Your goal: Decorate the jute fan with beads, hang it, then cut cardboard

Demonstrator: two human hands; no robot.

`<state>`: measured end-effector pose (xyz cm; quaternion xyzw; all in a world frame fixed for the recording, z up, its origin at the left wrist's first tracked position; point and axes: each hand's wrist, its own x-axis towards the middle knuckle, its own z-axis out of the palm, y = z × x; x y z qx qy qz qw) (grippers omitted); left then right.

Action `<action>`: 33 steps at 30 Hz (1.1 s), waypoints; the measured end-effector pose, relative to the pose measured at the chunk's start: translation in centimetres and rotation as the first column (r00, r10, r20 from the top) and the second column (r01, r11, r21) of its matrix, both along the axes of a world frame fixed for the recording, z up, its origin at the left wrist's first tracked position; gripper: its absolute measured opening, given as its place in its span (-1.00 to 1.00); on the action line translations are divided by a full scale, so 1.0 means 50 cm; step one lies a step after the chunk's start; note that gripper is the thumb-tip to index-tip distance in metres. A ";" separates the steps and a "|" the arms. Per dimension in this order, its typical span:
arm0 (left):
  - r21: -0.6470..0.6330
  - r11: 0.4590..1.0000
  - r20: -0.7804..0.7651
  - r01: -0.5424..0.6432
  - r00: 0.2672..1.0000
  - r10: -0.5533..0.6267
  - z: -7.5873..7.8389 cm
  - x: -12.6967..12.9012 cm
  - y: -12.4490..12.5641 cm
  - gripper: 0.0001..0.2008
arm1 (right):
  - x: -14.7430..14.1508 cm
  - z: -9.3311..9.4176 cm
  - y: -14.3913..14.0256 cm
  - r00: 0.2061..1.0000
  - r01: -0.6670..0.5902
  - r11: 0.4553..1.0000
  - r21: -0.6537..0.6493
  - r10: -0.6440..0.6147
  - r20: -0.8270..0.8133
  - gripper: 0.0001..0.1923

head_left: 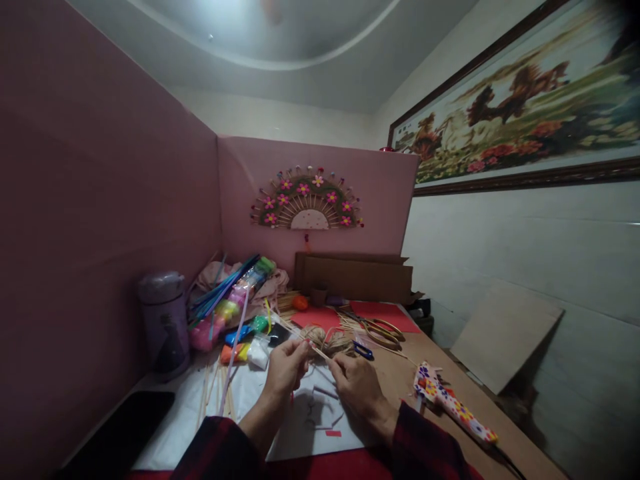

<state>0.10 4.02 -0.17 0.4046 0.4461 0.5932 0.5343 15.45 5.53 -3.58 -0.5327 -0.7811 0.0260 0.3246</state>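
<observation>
My left hand and my right hand meet over the table, both pinching a thin wooden stick that runs between them. Just behind the stick lies a ball of jute twine. Under my hands is a white sheet of paper. Dark red sleeves cover both forearms.
A flower-patterned glue gun lies at the right. Scissors and loose sticks rest on a red sheet. Clay packets, a lilac flask and a black phone sit left. A pink board with a fan decoration stands behind.
</observation>
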 end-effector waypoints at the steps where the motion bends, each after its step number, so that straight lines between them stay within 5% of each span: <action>1: 0.000 1.000 -0.003 0.005 1.000 -0.005 -0.001 0.001 0.000 -0.55 | 0.000 0.000 0.000 1.000 0.002 1.000 0.003 -0.002 0.007 -0.61; 9: 0.001 1.000 0.004 0.028 1.000 -0.028 -0.010 0.012 -0.003 -0.64 | 0.001 0.009 -0.006 0.999 0.022 1.000 -0.002 -0.022 0.026 -0.64; 13: 0.020 0.997 0.038 0.076 0.996 -0.077 -0.012 0.012 -0.005 -0.67 | 0.007 0.016 -0.007 0.998 -0.039 0.993 0.113 0.044 -0.045 -0.71; 17: 0.046 0.988 0.080 0.147 0.985 -0.151 -0.006 0.013 -0.010 -0.68 | 0.010 0.023 -0.008 0.931 -0.211 0.943 0.256 0.273 -0.241 -0.73; 20: 0.058 0.980 0.090 0.192 0.976 -0.197 0.000 0.018 -0.017 -0.68 | 0.007 0.027 -0.014 0.834 -0.333 0.914 0.233 0.400 -0.380 -0.77; 28: 0.055 0.969 0.036 0.239 0.970 -0.242 -0.007 0.027 -0.026 -0.69 | 0.003 0.025 -0.021 0.810 -0.260 0.945 0.199 0.326 -0.488 -0.84; 33: -0.050 0.922 0.258 0.385 0.896 -0.360 0.001 0.025 -0.025 -0.63 | 0.007 0.027 -0.012 0.763 -0.226 0.962 0.153 0.272 -0.586 -0.79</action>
